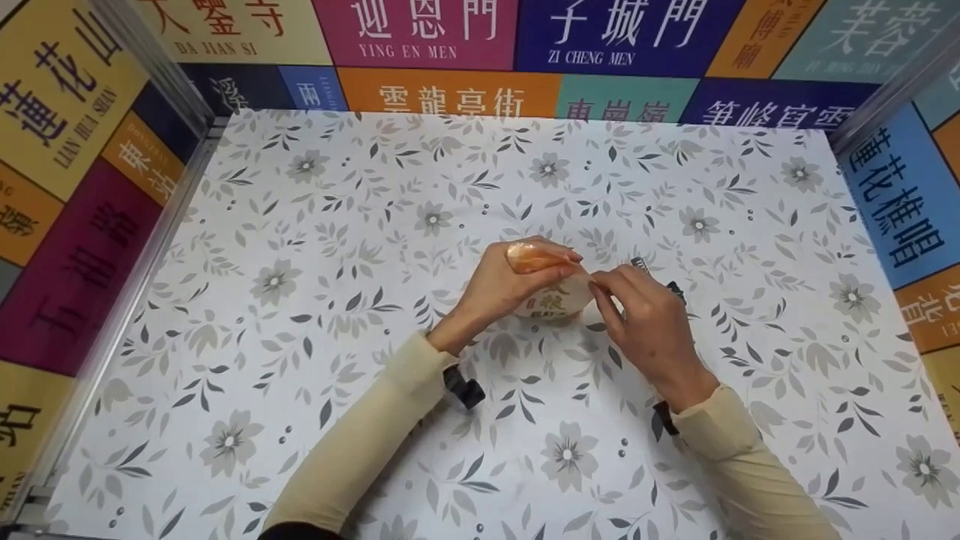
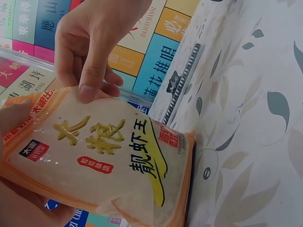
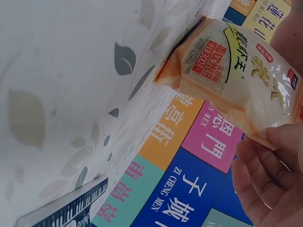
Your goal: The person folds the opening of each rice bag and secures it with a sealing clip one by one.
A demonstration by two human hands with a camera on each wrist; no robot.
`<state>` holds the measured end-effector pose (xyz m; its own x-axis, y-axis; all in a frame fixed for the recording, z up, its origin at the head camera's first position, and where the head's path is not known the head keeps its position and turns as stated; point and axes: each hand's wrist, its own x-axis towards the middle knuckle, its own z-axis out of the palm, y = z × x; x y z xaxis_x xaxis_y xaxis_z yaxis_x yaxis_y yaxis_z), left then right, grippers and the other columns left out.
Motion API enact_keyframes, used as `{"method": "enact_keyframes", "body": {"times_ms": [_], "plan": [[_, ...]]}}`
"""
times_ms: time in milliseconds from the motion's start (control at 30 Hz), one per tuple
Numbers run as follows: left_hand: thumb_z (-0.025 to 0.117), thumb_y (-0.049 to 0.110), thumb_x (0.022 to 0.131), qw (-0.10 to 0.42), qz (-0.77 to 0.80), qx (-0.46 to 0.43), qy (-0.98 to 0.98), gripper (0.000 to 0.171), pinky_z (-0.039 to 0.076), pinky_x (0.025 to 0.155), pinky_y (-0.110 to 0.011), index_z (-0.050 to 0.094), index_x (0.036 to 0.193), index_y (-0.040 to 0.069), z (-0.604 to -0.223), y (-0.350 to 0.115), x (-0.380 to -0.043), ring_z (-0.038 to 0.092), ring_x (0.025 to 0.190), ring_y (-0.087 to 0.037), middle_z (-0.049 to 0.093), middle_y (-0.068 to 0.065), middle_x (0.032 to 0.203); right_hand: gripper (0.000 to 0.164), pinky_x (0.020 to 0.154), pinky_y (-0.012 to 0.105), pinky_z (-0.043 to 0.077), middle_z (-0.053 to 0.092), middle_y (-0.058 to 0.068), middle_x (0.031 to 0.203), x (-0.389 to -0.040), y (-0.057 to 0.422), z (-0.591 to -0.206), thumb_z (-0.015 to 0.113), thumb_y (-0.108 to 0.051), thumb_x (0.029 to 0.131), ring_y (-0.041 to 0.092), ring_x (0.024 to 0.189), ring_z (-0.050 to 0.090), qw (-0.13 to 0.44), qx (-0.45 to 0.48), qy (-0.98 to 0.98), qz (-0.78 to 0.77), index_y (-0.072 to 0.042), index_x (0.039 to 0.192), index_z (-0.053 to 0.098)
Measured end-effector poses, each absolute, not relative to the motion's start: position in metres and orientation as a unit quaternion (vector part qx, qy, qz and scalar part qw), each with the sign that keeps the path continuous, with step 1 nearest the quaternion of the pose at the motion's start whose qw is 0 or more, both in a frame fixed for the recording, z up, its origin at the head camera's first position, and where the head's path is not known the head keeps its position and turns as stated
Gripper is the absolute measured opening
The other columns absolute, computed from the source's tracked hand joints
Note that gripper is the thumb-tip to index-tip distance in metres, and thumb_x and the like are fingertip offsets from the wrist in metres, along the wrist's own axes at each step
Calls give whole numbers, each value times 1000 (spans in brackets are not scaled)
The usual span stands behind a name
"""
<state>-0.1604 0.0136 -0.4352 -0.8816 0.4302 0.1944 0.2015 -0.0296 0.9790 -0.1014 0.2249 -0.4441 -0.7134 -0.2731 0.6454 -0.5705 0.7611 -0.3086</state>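
A small plastic bag of rice (image 1: 553, 304), pale with orange edges and gold characters, stands upright on the patterned tabletop. My left hand (image 1: 514, 277) grips its gathered top, thumb on the near face and fingers behind. At the bag's upper right edge, my right hand (image 1: 649, 319) pinches the film between thumb and fingertips. The left wrist view shows the printed front of the bag (image 2: 118, 146), with the right thumb pressed on its side edge. In the right wrist view the bag's lower end (image 3: 189, 71) meets the tabletop.
Beyond the right hand lies a flat item with black-and-white piano-key stripes (image 3: 71, 203), partly hidden by that hand in the head view. Panels with large printed characters (image 1: 427, 30) wall the table's back and sides. A black band (image 1: 463, 388) sits at the left wrist.
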Motion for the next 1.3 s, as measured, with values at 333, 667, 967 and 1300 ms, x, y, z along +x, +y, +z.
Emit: {"method": "enact_keyframes", "body": {"times_ms": [333, 667, 967, 1300], "plan": [[78, 10, 92, 87, 681, 231, 689, 19, 59, 95, -29, 79, 110, 3, -432, 14, -161, 75, 99, -9, 81, -9, 110, 11, 57, 34, 50, 68, 10, 80, -103, 230, -439, 73, 0, 94, 23, 66, 60, 302, 269, -891, 208, -1, 104, 75], [77, 7, 92, 83, 676, 241, 691, 19, 59, 98, -31, 79, 110, 3, -430, 14, -161, 74, 100, -9, 80, -10, 111, 7, 58, 37, 54, 68, 11, 81, -108, 236, -441, 70, 4, 93, 25, 68, 63, 307, 306, -880, 191, 3, 99, 72], [78, 13, 92, 77, 657, 237, 712, 18, 57, 96, -27, 80, 109, 7, -430, 14, -160, 73, 102, -7, 80, -6, 111, 7, 61, 37, 56, 67, 12, 82, -111, 239, -444, 66, 7, 92, 26, 70, 64, 313, 326, -873, 183, 4, 98, 71], [77, 9, 92, 75, 664, 238, 705, 18, 56, 101, -28, 80, 110, 7, -434, 12, -158, 73, 105, -8, 80, -7, 113, 9, 61, 37, 55, 67, 14, 81, -109, 238, -448, 66, 6, 93, 27, 69, 63, 319, 332, -869, 181, 7, 100, 71]]}}
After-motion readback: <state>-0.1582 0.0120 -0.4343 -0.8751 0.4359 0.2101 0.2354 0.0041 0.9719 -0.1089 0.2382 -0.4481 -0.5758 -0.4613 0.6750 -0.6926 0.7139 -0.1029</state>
